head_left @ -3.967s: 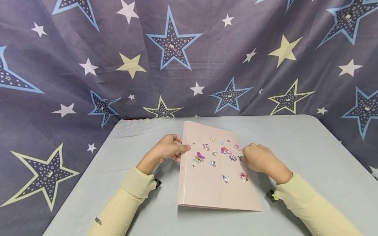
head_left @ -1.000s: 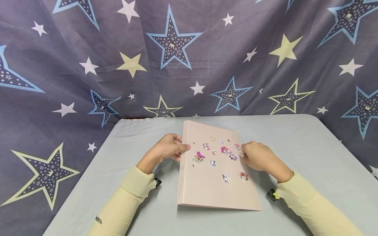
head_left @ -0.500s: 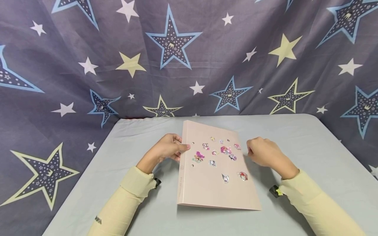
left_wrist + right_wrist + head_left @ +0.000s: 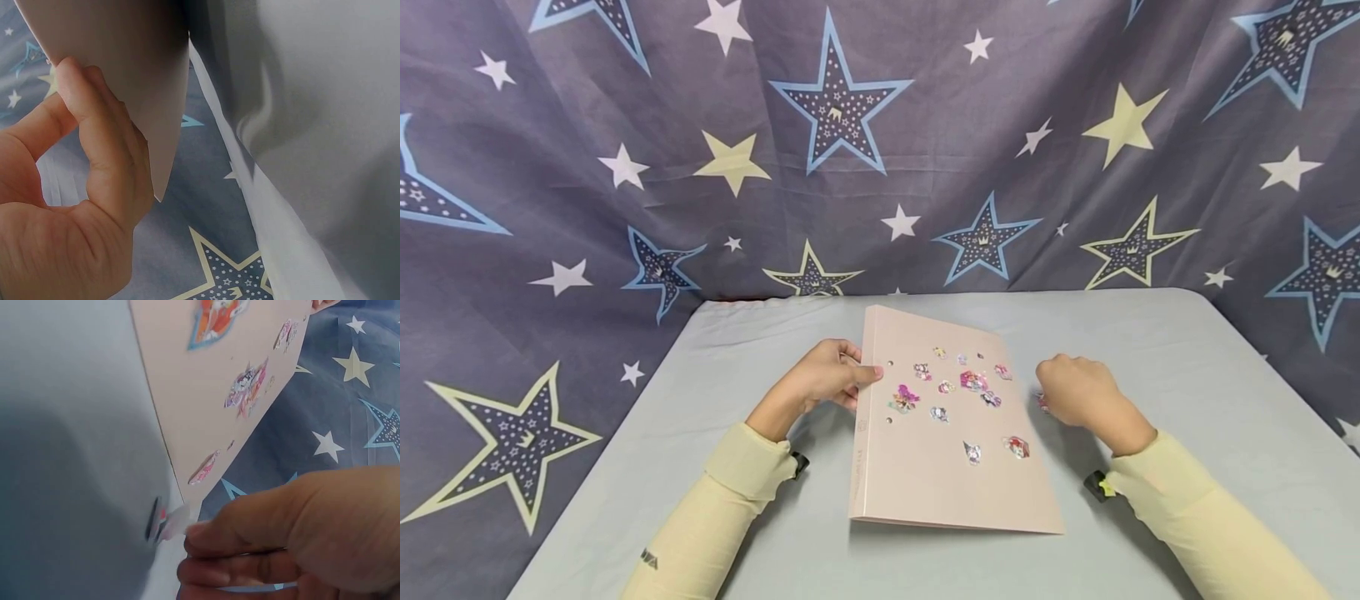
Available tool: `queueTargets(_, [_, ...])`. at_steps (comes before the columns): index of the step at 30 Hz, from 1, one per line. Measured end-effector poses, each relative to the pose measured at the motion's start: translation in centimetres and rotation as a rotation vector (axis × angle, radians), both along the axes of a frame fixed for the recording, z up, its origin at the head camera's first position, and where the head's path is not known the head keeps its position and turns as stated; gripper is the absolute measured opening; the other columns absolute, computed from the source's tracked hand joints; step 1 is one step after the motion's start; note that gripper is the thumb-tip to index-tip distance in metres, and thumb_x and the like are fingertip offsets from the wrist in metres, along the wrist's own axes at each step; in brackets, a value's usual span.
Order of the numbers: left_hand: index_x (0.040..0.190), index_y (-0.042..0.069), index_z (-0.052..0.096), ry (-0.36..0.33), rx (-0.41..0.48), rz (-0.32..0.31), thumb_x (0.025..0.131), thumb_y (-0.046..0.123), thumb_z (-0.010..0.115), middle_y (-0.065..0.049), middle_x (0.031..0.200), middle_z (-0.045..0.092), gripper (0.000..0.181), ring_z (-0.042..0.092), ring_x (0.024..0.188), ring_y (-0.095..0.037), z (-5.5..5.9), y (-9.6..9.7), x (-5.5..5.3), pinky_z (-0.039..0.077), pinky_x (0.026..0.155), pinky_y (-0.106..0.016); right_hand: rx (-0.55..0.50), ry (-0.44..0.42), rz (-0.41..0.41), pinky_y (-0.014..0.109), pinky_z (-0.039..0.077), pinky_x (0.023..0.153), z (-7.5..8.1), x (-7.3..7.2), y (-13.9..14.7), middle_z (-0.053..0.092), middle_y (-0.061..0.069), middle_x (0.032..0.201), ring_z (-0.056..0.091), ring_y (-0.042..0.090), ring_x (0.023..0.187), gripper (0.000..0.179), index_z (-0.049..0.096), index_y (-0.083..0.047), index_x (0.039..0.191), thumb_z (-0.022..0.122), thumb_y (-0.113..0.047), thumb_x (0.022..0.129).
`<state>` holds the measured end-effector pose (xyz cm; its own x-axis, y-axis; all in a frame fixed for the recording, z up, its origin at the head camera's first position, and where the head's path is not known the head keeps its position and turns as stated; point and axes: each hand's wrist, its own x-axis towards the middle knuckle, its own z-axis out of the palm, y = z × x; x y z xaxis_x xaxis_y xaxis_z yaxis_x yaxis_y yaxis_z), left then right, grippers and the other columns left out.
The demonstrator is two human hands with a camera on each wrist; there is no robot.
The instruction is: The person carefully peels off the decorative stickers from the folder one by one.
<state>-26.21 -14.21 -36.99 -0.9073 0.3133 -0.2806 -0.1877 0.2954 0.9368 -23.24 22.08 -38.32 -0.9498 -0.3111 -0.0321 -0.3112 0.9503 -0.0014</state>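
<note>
A pale pink file folder stands tilted on the table, with several shiny cartoon stickers on its front cover. My left hand grips the folder by its spine, thumb on the front and the other fingers behind. In the left wrist view, the fingers lie against the folder's pale surface. To the right of the folder, apart from its edge, my right hand pinches a small sticker between thumb and fingers. That sticker is blurred in the right wrist view, and the hand mostly hides it in the head view.
A table covered with light grey cloth lies under both hands. Behind it hangs a dark curtain printed with stars. Black wrist cameras sit at both yellow cuffs.
A sticker near the folder's right edge has come off and is in my right hand. That hand has moved right, away from the folder. The left hand has stayed put.
</note>
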Motion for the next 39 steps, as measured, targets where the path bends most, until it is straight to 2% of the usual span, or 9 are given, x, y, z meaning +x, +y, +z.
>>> queueTargets(5, [0.116, -0.005, 0.046, 0.002, -0.005, -0.002, 0.092, 0.007, 0.075, -0.010, 0.078, 0.067, 0.040, 0.061, 0.052, -0.014, 0.0, 0.0, 0.0, 0.058, 0.047, -0.026, -0.009, -0.042, 0.032, 0.049, 0.055, 0.055, 0.1, 0.3, -0.1, 0.066, 0.013, 0.081, 0.057, 0.027, 0.064, 0.009, 0.064, -0.006, 0.081, 0.067, -0.006, 0.090])
queueTargets(12, [0.116, -0.005, 0.046, 0.002, -0.003, -0.006, 0.093, 0.007, 0.075, -0.011, 0.079, 0.067, 0.040, 0.061, 0.052, -0.014, 0.0, 0.1, 0.0, 0.058, 0.047, -0.025, -0.011, -0.086, 0.051, 0.039, 0.048, 0.054, 0.0, 0.4, -0.3, 0.058, 0.005, 0.073, 0.051, 0.022, 0.062, 0.022, 0.058, -0.012, 0.072, 0.065, -0.005, 0.092])
queueTargets(27, [0.114, -0.004, 0.047, -0.003, -0.020, 0.002, 0.093, 0.008, 0.075, -0.011, 0.081, 0.067, 0.037, 0.061, 0.055, -0.015, 0.0, 0.0, -0.2, 0.058, 0.049, -0.026, -0.013, -0.097, 0.135, 0.034, 0.044, 0.056, 1.4, 2.0, -1.7, 0.054, -0.001, 0.070, 0.049, 0.018, 0.063, 0.027, 0.057, -0.017, 0.070, 0.068, -0.003, 0.091])
queueTargets(33, [0.114, -0.003, 0.047, -0.003, -0.023, 0.004, 0.092, 0.009, 0.076, -0.010, 0.080, 0.066, 0.038, 0.060, 0.055, -0.015, 0.0, 0.1, -0.2, 0.058, 0.049, -0.026, -0.009, -0.153, 0.187, 0.033, 0.044, 0.060, 2.0, 3.0, -2.3, 0.053, -0.002, 0.072, 0.047, 0.017, 0.066, 0.027, 0.058, -0.018, 0.071, 0.075, -0.013, 0.091])
queueTargets(39, [0.113, -0.002, 0.047, -0.005, -0.027, 0.007, 0.092, 0.009, 0.076, -0.010, 0.080, 0.066, 0.038, 0.059, 0.055, -0.015, -0.2, 0.1, -0.2, 0.058, 0.049, -0.026, 0.003, -0.221, 0.179, 0.030, 0.039, 0.057, 2.1, 3.8, -3.1, 0.052, -0.002, 0.067, 0.046, 0.016, 0.061, 0.035, 0.054, -0.018, 0.065, 0.081, -0.023, 0.087])
